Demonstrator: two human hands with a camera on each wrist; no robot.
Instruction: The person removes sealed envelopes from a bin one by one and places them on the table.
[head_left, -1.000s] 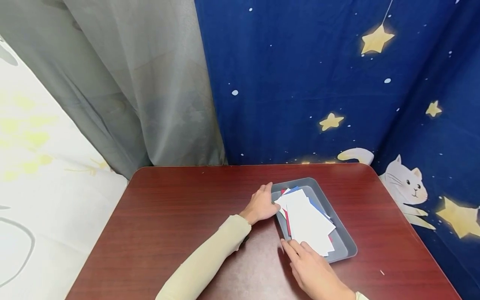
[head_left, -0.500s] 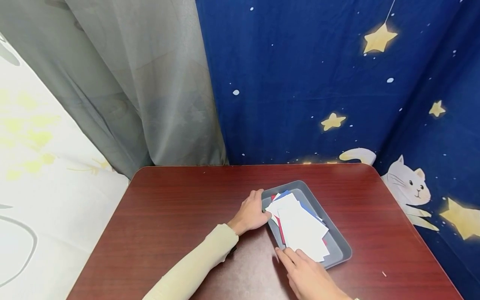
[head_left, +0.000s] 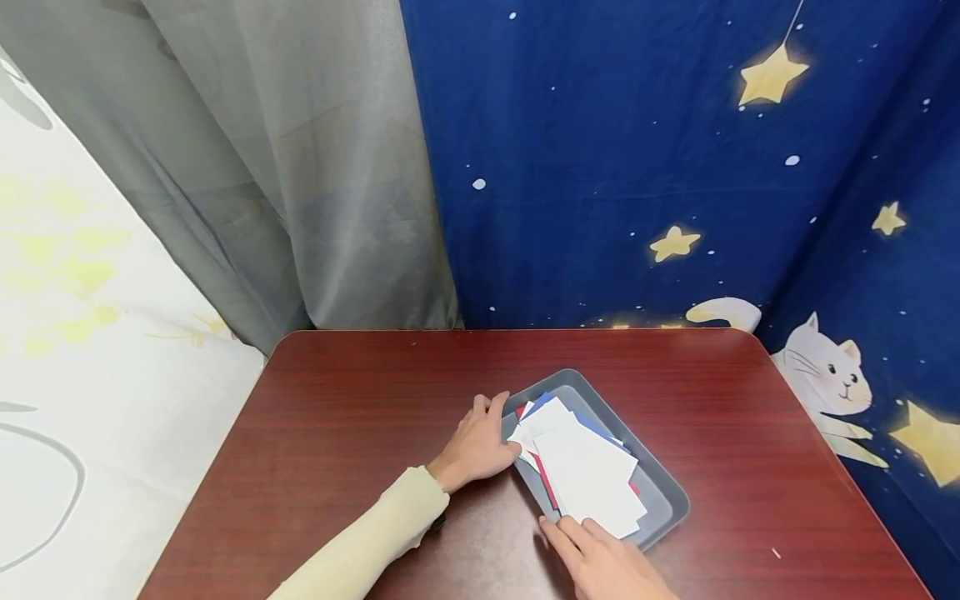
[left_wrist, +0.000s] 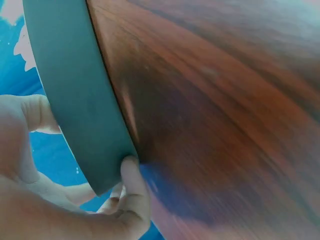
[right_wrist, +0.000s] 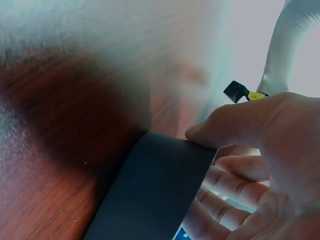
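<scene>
Reddish desk (head_left: 360,400), star-print curtain (head_left: 570,167) and gray curtain (head_left: 352,208) behind. Gray tray (head_left: 658,479), papers (head_left: 585,471) inside, right of desk's middle. Left hand (head_left: 474,443), arm outstretched, grips its left corner; right hand (head_left: 600,562), its near corner.

Coloured papers (head_left: 547,483) mostly hidden beneath white sheets (head_left: 588,475), pale fleck (head_left: 776,552) too small to identify

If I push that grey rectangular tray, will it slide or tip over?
The grey rectangular tray probably won't tip, because it's wide and low. It might slide easily, since the reddish-brown wood-grained table looks smooth and shiny. The flat white, blue and red paper sheets inside could shift, because they overlap untidily.
</scene>
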